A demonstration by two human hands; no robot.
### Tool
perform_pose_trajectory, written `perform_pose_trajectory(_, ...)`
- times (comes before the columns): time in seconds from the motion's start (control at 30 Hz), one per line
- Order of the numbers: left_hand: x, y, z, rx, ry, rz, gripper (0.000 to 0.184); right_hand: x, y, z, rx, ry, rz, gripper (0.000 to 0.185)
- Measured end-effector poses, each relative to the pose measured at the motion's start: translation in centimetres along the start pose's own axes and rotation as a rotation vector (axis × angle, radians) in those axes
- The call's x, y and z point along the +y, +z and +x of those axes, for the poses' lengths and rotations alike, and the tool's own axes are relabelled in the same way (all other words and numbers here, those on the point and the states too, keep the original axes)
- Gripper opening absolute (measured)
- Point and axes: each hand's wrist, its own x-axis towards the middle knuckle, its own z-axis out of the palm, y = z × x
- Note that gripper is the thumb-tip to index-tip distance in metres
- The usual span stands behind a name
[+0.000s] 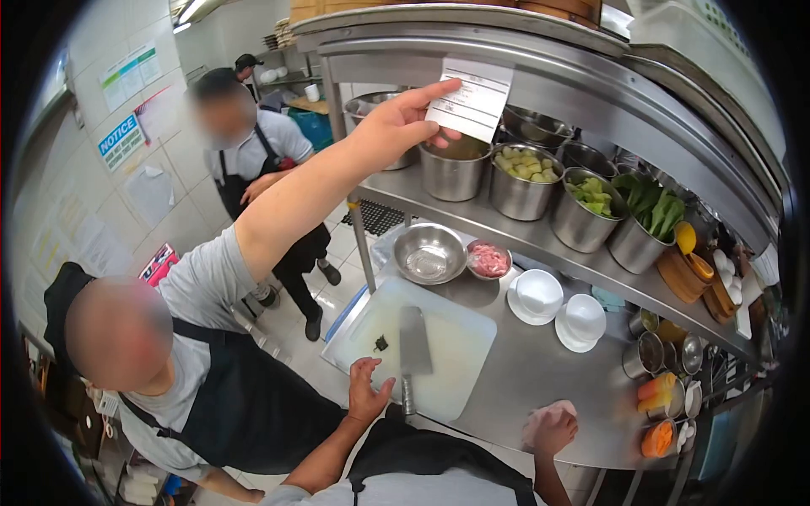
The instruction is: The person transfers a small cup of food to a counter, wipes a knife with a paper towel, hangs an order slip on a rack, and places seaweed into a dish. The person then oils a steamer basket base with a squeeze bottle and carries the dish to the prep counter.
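My left hand [369,395], fingers apart and holding nothing, is over the near left edge of the white cutting board [464,337]. Beside it a cleaver [415,341] lies flat on the board, handle towards me. A small dark scrap [381,343] rests left of the blade. On the steel counter to the right, my right hand [557,432] is closed on a pink cloth [540,417]. A co-worker's hand [401,126] reaches across from the left and holds a printed paper slip [471,97] up by the shelf edge.
Behind the board stand a steel bowl [429,253], a bowl of raw meat [488,260] and white bowls on saucers [538,293]. Steel pots [525,190] with cut vegetables line the shelf above. Condiment containers [661,392] are at right. Co-workers [240,363] stand at left.
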Motion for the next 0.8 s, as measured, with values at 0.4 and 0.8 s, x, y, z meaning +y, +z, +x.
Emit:
perform_pose_trajectory(0.4, 0.1, 1.6, 5.0, -0.001, 0.025, -0.029, 0.060, -1.1, -0.5, 0.2, 0.033, 0.003, 0.018, 0.045)
perform_pose_trajectory(0.8, -3.5, 1.5, 8.4, 0.019, -0.056, 0.293, 0.098, -1.7, -0.7, 0.5, 0.032, -0.032, -0.035, 0.051)
